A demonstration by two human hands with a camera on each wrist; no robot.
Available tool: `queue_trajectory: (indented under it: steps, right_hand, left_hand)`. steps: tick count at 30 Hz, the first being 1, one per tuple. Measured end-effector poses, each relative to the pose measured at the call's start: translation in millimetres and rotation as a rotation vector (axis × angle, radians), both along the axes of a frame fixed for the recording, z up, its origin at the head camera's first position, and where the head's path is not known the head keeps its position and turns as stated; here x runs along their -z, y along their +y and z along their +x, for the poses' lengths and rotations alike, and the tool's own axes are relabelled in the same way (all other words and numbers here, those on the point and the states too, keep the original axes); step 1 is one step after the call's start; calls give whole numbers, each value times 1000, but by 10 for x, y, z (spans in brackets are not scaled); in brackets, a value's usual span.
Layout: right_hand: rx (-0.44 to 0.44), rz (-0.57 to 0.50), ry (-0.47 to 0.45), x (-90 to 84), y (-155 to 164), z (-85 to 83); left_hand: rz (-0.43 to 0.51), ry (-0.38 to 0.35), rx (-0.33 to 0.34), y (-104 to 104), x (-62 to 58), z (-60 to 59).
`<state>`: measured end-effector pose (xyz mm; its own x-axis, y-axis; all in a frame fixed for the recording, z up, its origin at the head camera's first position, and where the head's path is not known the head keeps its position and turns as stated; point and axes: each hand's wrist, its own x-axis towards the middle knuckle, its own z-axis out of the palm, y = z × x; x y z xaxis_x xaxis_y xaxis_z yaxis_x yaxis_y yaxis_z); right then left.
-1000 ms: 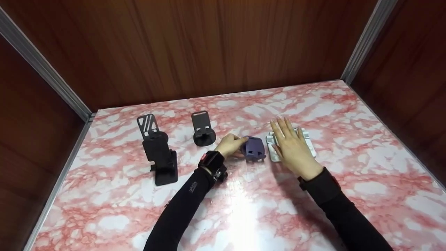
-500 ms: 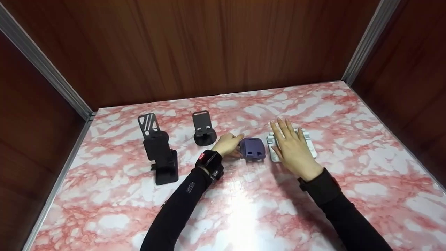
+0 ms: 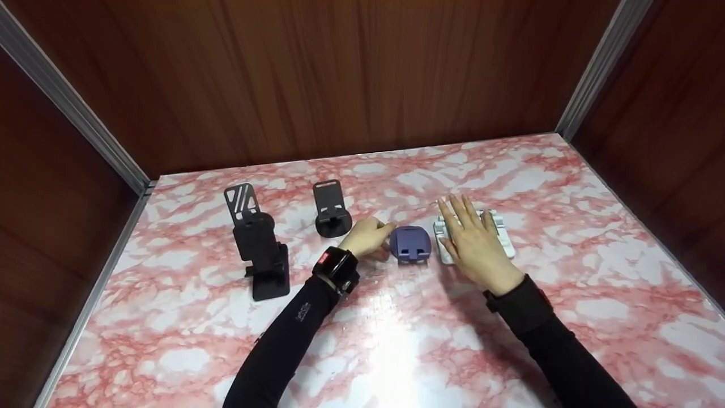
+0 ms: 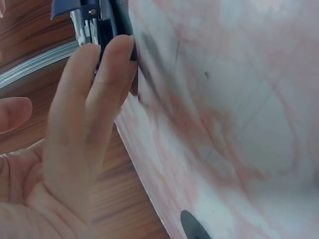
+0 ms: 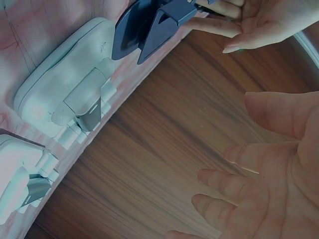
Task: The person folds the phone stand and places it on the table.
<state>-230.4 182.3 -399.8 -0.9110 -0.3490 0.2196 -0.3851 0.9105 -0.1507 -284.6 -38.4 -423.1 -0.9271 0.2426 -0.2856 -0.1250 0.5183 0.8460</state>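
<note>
Brown wooden walls (image 3: 362,79) stand around a pink and white surface (image 3: 589,266). On it, near the middle, sits the purple stand (image 3: 412,243); the left wrist view cuts off its top part. The left hand (image 3: 367,237) reaches in from the side. Two of its fingers are stretched out, and their tips look like they touch the purple stand. The thumb is away from those fingers, so that grip is apart. From the head, some of its fingers are hard to see. The right hand (image 3: 474,243) is held flat, palm down, over two white stands (image 5: 50,87), with its fingers spread and its grip apart. It hides much of them from above, and the right wrist view cuts one off. A small black stand (image 3: 329,198) is near the left hand. Farther left, other black stands (image 3: 255,243) overlap, so one is partly hidden.
</note>
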Motion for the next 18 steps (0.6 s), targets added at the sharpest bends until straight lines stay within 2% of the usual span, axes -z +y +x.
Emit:
queue_trajectory:
  steps: [2, 3, 5, 7, 10, 13, 18]
  right_hand:
    - [-1, -5, 4, 12, -2, 1]
    - [-4, -8, 7, 19, -4, 1]
    - [-11, -13, 9, 33, -13, 3]
    - [-23, -19, 3, 49, -19, 5]
    - [-39, -26, 2, 71, -28, 12]
    - [-45, -24, 11, 92, -39, 15]
    - [-37, -13, 4, 114, -69, 13]
  left_hand:
    - [-16, 15, 9, -16, -28, 29]
    - [-55, 44, 21, -22, -46, 46]
    - [-175, 134, 46, -35, -90, 87]
    - [-333, 257, 66, -45, -143, 134]
    - [-529, 404, 71, -62, -226, 210]
    - [-592, 470, 61, -92, -297, 286]
    - [-623, 561, 14, -159, -396, 378]
